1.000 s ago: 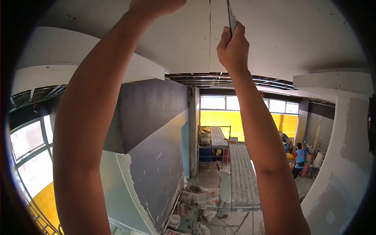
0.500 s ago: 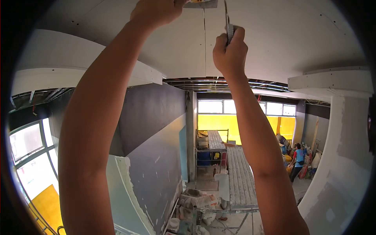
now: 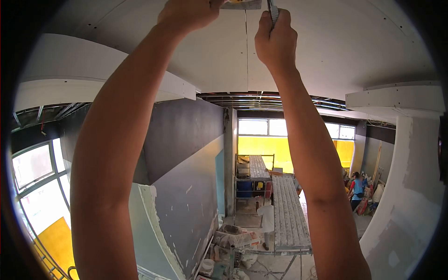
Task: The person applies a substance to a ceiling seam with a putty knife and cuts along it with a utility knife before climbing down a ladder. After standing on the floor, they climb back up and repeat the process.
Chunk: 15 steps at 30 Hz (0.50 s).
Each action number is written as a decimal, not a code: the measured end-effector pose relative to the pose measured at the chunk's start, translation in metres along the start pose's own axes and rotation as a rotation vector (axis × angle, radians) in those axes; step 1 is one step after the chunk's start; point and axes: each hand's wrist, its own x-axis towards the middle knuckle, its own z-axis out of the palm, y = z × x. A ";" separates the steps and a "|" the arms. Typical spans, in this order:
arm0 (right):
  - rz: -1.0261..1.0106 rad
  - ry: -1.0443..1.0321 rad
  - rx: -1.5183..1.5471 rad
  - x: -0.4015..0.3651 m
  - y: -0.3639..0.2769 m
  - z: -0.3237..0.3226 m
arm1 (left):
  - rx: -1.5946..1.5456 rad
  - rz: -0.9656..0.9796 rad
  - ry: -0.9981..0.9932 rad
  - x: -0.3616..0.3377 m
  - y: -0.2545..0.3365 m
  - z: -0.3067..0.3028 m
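Note:
Both of my arms reach up to the pale ceiling panels point(image 3: 326, 42). At the top edge, my left hand point(image 3: 189, 15) is closed on a flat plate point(image 3: 245, 4), only partly in view, with some yellow on it. My right hand point(image 3: 277, 41) is wrapped round the ridged grey handle point(image 3: 275, 16) of a tool whose upper end runs out of the frame. A thin dark seam point(image 3: 247, 51) in the ceiling runs down between my hands, to the left of my right hand.
Far below stand scaffolds with grey planks point(image 3: 289, 210), with bags and a bucket point(image 3: 206, 267) beside them. A person in blue and red point(image 3: 357, 187) stands at the lower right near piled sacks. A grey wall point(image 3: 186, 186) is on the left, a white column point(image 3: 396, 186) on the right.
My right hand has moved up slightly, and less of its tool shows. My left hand has barely shifted. The distant person's posture has changed a little.

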 end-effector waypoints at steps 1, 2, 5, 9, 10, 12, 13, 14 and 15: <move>0.001 -0.001 -0.001 0.001 0.001 0.000 | -0.001 0.000 -0.002 -0.001 0.002 -0.001; -0.001 0.017 0.008 0.002 0.001 0.000 | -0.023 -0.024 -0.007 -0.002 0.003 -0.002; -0.007 0.031 0.020 0.003 0.004 0.002 | -0.034 -0.041 -0.016 -0.002 0.004 -0.003; 0.027 -0.015 -0.049 -0.001 0.008 0.007 | -0.037 -0.001 0.006 -0.002 0.002 -0.001; 0.027 -0.015 -0.048 -0.002 0.009 0.007 | -0.036 -0.001 0.006 -0.002 0.001 0.000; 0.029 -0.022 -0.069 -0.005 0.012 0.010 | -0.031 0.048 0.040 -0.001 -0.004 0.005; 0.033 -0.024 -0.067 -0.005 0.011 0.010 | -0.030 0.047 0.036 -0.002 -0.004 0.005; 0.045 -0.016 -0.016 -0.005 0.011 0.009 | -0.014 0.030 0.034 -0.001 -0.004 0.006; 0.058 -0.007 0.033 -0.005 0.010 0.008 | 0.001 0.015 0.034 -0.001 -0.003 0.006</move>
